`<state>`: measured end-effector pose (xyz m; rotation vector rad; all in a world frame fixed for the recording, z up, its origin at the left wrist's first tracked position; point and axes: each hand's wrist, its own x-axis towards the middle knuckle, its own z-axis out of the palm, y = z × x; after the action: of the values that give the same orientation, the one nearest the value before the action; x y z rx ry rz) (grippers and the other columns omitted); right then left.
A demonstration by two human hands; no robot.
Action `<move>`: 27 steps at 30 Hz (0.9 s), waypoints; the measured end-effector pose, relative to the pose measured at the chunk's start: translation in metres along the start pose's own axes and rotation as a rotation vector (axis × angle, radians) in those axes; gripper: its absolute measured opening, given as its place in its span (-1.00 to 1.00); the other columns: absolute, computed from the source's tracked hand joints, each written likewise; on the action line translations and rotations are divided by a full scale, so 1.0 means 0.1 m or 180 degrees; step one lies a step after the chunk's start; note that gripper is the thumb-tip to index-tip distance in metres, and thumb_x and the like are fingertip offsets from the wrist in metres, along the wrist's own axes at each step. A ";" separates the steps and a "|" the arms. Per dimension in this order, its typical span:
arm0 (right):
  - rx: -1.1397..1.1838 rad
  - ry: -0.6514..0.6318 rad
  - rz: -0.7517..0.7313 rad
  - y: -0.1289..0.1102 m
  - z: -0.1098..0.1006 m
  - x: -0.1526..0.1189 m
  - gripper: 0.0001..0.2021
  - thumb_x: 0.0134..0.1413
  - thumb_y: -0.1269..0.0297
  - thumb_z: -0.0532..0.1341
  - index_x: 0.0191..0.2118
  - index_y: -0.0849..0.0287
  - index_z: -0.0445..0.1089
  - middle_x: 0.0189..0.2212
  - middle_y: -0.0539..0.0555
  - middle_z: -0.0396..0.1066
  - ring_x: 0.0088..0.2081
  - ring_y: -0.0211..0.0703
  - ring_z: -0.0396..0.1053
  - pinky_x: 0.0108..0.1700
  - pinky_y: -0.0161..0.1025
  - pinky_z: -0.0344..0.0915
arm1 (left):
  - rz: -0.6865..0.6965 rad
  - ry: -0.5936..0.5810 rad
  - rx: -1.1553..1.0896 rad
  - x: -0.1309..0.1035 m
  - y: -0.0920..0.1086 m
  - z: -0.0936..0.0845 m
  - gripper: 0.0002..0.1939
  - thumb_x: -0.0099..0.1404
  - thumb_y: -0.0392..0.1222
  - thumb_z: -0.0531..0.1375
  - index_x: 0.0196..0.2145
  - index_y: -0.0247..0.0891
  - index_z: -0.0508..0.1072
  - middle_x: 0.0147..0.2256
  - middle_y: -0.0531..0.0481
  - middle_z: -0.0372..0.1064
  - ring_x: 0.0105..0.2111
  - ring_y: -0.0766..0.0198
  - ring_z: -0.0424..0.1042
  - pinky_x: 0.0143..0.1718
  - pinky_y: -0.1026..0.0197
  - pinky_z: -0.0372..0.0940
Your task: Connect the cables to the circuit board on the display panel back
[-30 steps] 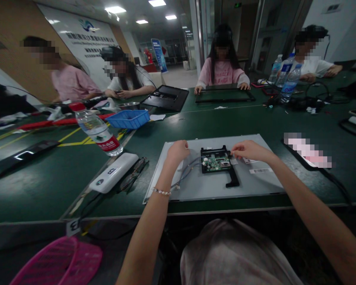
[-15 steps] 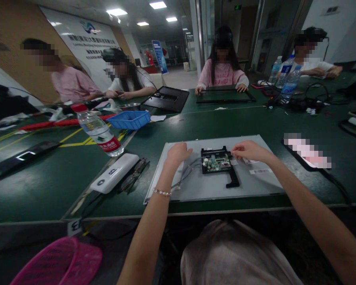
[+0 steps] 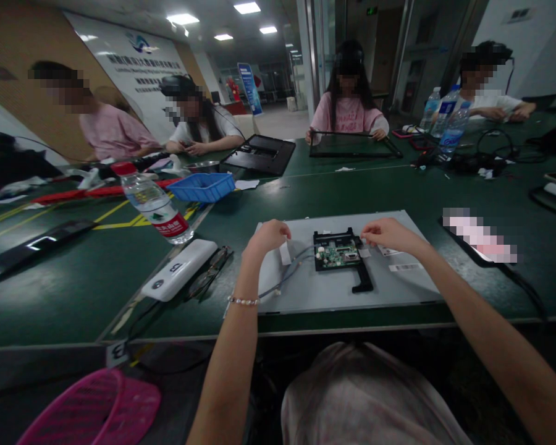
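A grey display panel [image 3: 315, 298] lies flat on the green table in front of me. On it sits a black bracket [image 3: 364, 279] around a green circuit board [image 3: 337, 255], with thin grey cables [image 3: 291, 272] running off to the left. My left hand [image 3: 269, 236] is over the panel's left part, fingers pinched at the top of a pale tape-like strip [image 3: 285, 253]. At the bracket's upper right corner, my right hand [image 3: 389, 233] has thumb and fingertips pressed together; what is between them cannot be made out.
Left of the panel are glasses [image 3: 208, 272], a white power bank [image 3: 180, 271], a water bottle [image 3: 155, 207] and a blue tray [image 3: 204, 187]. A phone [image 3: 479, 238] with a cable lies right. Across the table, a co-worker holds a black frame [image 3: 356, 154]; other people sit nearby.
My left hand has lifted slightly and turned, its wrist shifting left, and the pale strip now shows below its fingers. My right hand has barely moved. The co-worker's black frame is tilted up a little.
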<state>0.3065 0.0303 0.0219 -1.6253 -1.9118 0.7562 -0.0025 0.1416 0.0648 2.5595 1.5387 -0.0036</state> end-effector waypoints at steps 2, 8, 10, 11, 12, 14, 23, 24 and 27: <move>-0.0020 0.0040 -0.0008 0.01 0.00 0.01 -0.75 0.10 0.21 0.12 -0.28 0.24 0.48 -0.44 0.12 0.52 -0.41 -0.12 0.45 -0.36 -0.25 0.28 | 0.0003 0.0069 -0.0061 0.01 -0.01 0.00 -0.63 0.02 -0.41 0.06 -0.31 -0.20 0.59 -0.34 -0.01 0.52 -0.30 0.26 0.45 -0.28 0.35 0.27; -0.0197 0.0166 -0.0058 -0.03 -0.02 -0.01 -0.76 0.05 0.25 0.14 -0.27 0.21 0.52 -0.36 0.11 0.53 -0.31 -0.09 0.45 -0.26 -0.23 0.30 | -0.0054 0.0158 0.0072 0.03 0.02 0.06 -0.73 0.12 -0.34 0.09 -0.30 -0.24 0.57 -0.30 -0.07 0.52 -0.28 0.20 0.47 -0.25 0.29 0.29; -0.0129 0.0032 -0.0048 -0.06 -0.03 -0.02 -0.79 -0.01 0.27 0.18 -0.27 0.19 0.52 -0.34 0.09 0.53 -0.30 -0.10 0.45 -0.25 -0.24 0.30 | 0.0091 0.0334 0.0182 0.03 0.05 0.09 -0.73 0.17 -0.31 0.09 -0.23 -0.25 0.54 -0.23 -0.09 0.51 -0.21 0.18 0.46 -0.17 0.27 0.29; -0.0083 -0.0081 -0.0018 -0.07 -0.04 -0.03 -0.79 -0.04 0.28 0.20 -0.27 0.18 0.52 -0.34 0.08 0.53 -0.31 -0.11 0.45 -0.26 -0.25 0.30 | 0.0229 0.0441 0.0220 0.04 0.07 0.11 -0.73 0.19 -0.28 0.09 -0.19 -0.26 0.52 -0.19 -0.10 0.49 -0.17 0.17 0.44 -0.12 0.24 0.28; -0.0042 -0.0205 0.0024 -0.08 -0.04 -0.04 -0.79 -0.07 0.29 0.22 -0.26 0.17 0.52 -0.35 0.06 0.53 -0.32 -0.13 0.45 -0.28 -0.26 0.31 | 0.0413 0.0548 0.0244 0.04 0.10 0.13 -0.72 0.22 -0.26 0.09 -0.14 -0.27 0.50 -0.15 -0.11 0.47 -0.13 0.16 0.43 -0.07 0.22 0.27; 0.0002 -0.0406 0.0099 -0.10 -0.04 -0.05 -0.76 -0.11 0.30 0.25 -0.24 0.16 0.51 -0.37 0.04 0.53 -0.35 -0.14 0.45 -0.31 -0.27 0.31 | 0.0853 0.0699 0.0257 0.04 0.17 0.17 -0.70 0.27 -0.21 0.08 -0.08 -0.27 0.46 -0.10 -0.12 0.43 -0.08 0.15 0.40 0.00 0.16 0.25; 0.0150 -0.0616 0.0132 -0.04 -0.01 -0.02 -0.76 -0.20 0.33 0.29 -0.28 0.18 0.47 -0.36 0.05 0.52 -0.33 -0.14 0.44 -0.28 -0.27 0.32 | 0.2111 0.0596 0.0257 0.05 0.49 0.31 -0.69 0.36 -0.20 0.03 0.00 -0.29 0.39 -0.07 -0.13 0.39 -0.05 0.18 0.36 0.03 0.13 0.22; 0.0170 -0.0635 0.0123 -0.04 -0.01 -0.02 -0.77 -0.20 0.32 0.28 -0.29 0.18 0.47 -0.37 0.06 0.52 -0.33 -0.13 0.44 -0.28 -0.27 0.32 | 0.2110 0.0582 0.0267 0.06 0.49 0.32 -0.69 0.36 -0.21 0.03 0.01 -0.30 0.39 -0.07 -0.13 0.39 -0.05 0.18 0.36 0.03 0.13 0.22; 0.0175 -0.0661 0.0089 -0.03 -0.02 -0.02 -0.79 -0.18 0.30 0.28 -0.31 0.19 0.47 -0.39 0.06 0.51 -0.34 -0.12 0.44 -0.31 -0.27 0.31 | 0.2091 0.0547 0.0302 0.08 0.47 0.35 -0.67 0.36 -0.22 0.02 0.03 -0.29 0.37 -0.06 -0.13 0.39 -0.04 0.18 0.36 0.03 0.13 0.21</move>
<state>0.3058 0.0282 0.0257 -1.5960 -1.9938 1.0150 0.0453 0.1218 0.0355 3.0784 0.6798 0.2276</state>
